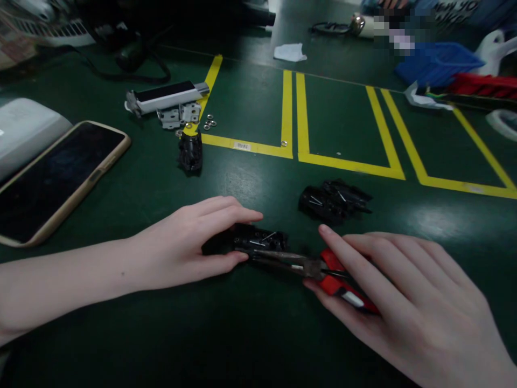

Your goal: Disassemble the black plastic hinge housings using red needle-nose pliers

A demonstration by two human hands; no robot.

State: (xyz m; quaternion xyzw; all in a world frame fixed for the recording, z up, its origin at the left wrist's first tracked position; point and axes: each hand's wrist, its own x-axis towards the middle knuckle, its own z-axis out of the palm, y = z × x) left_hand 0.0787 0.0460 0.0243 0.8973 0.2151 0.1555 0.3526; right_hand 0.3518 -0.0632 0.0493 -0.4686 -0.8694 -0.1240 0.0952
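Note:
Between its thumb and fingers, my left hand grips a small black plastic part low over the green table. Thin metal pins show on that part's upper face. My right hand is wrapped round the red handles of a pair of long-nose pliers. The pliers' jaws are slightly apart and reach to the near side of the black part, beside my left thumb; whether they touch it I cannot tell. Just beyond my right index finger lie more black parts with similar pins.
A phone lies at the left. Another black part, metal brackets, small rings and a white-and-black bar lie farther back. Yellow tape marks the table. At the back right are a blue bin and a person's hand.

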